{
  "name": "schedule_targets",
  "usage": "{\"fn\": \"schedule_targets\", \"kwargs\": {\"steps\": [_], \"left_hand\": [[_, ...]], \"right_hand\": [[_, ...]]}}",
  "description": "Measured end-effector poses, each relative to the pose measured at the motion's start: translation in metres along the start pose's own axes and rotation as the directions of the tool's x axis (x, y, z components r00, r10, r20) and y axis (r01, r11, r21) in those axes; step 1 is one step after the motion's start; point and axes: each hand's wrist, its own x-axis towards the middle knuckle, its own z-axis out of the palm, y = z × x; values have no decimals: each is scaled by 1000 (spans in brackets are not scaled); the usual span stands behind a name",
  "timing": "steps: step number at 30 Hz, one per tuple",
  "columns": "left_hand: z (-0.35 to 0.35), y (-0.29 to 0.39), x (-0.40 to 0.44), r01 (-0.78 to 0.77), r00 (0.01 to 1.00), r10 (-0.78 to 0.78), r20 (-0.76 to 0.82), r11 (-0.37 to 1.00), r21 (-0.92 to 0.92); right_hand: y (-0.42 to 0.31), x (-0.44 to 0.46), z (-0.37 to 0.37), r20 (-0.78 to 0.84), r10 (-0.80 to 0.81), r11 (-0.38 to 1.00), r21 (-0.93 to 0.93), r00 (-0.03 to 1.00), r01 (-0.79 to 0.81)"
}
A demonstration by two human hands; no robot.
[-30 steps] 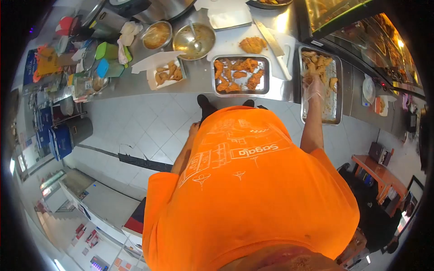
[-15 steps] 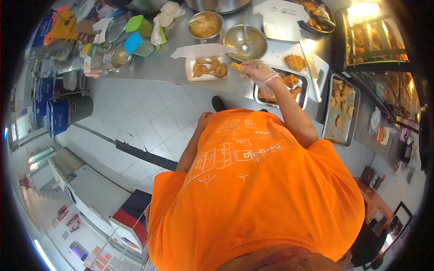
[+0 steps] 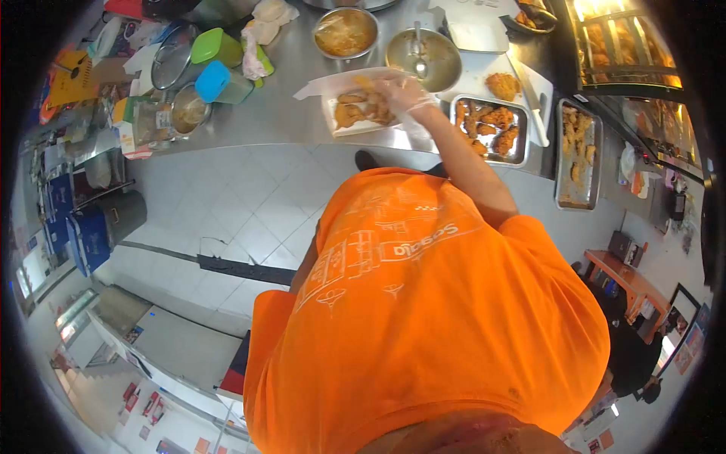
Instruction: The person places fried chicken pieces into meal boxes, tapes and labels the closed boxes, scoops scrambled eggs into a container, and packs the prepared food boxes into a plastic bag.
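Observation:
My right hand (image 3: 402,94), in a clear plastic glove, is over the right side of an open white takeaway box (image 3: 355,132). Its fingers are closed on a piece of fried chicken (image 3: 363,82), partly blurred near the raised lid. Several pieces of fried chicken (image 3: 354,113) lie inside the box. Just right of my wrist, a metal tray (image 3: 522,157) holds more fried chicken. My left hand is hidden behind the orange shirt (image 3: 431,303); only a bit of that arm shows.
Behind the box stand a metal bowl with food (image 3: 346,34) and a bowl with a ladle (image 3: 442,60). A knife (image 3: 537,113) lies on a white board by one chicken piece. Another tray (image 3: 578,204) is farther right. Lidded containers (image 3: 223,83) stand at left.
My right hand has moved left with the chicken piece, from beside the box to over it. The tray is now less covered by my arm. My left hand has gone out of sight.

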Motion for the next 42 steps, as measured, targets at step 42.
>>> {"fn": "schedule_targets", "kwargs": {"steps": [42], "left_hand": [[-87,218,0,-297,952,231,-202,861,-413]], "right_hand": [[-13,-1,-21,84,298,906,288,951,-309]]}}
